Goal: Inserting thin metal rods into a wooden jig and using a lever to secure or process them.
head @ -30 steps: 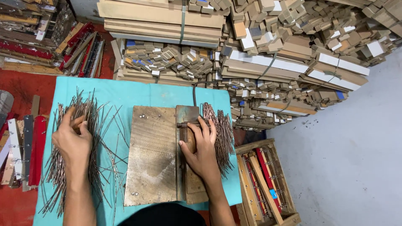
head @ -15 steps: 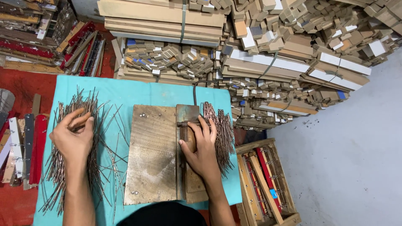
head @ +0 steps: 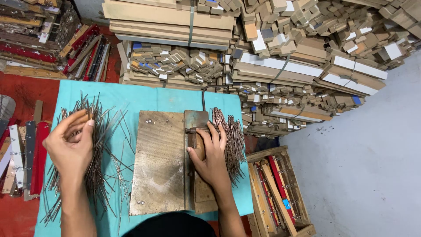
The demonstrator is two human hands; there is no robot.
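- My left hand (head: 70, 147) pinches thin metal rods (head: 94, 175), loose pile beneath.
- My right hand (head: 210, 153) rests flat, gripping nothing, on the metal jig (head: 195, 131); bent rods (head: 234, 138) just right.

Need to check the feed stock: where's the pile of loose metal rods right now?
In the head view, the loose metal rods lie on the teal cloth, left of the metal plate, under the left hand.
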